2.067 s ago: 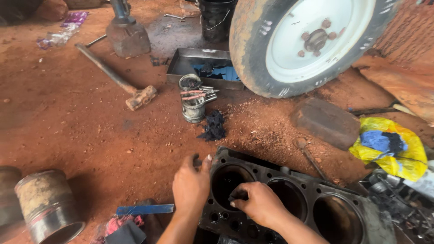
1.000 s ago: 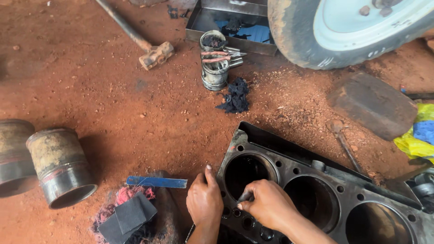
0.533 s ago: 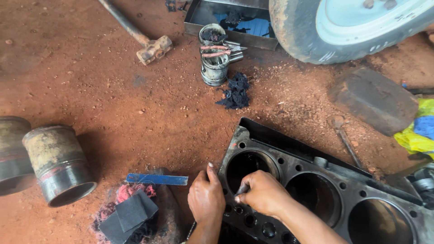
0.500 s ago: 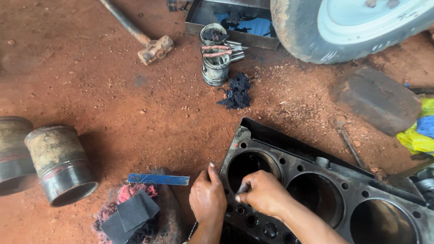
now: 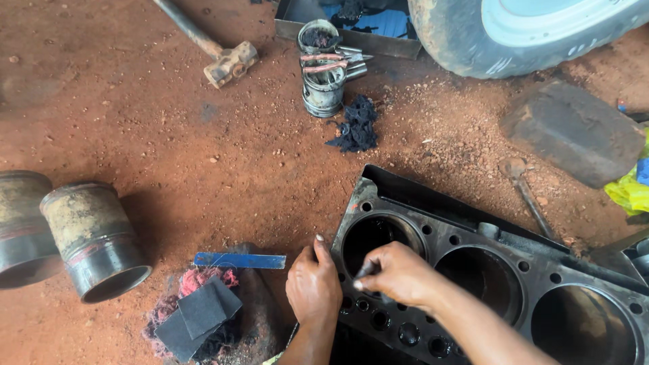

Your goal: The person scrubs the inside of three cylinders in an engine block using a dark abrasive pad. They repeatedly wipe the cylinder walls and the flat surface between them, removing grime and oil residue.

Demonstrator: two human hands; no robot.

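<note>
Red dirt floor, left hand [image 5: 313, 289] gripping engine block [image 5: 487, 270] edge, right hand [image 5: 399, 274] beside it pinching small dark piece [image 5: 366, 270] over cylinder hole [image 5: 374, 236].

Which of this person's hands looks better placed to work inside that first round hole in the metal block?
Probably the right hand: it sits over the rim of the first bore in the engine block, fingers pinched. The left hand grips the block's outer edge beside it.

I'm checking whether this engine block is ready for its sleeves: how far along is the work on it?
Done: the engine block lies stripped, bores empty. In hand: the left hand steadies its end while the right hand works at the first bore. Left: two cylinder sleeves still lie on the dirt.
</note>
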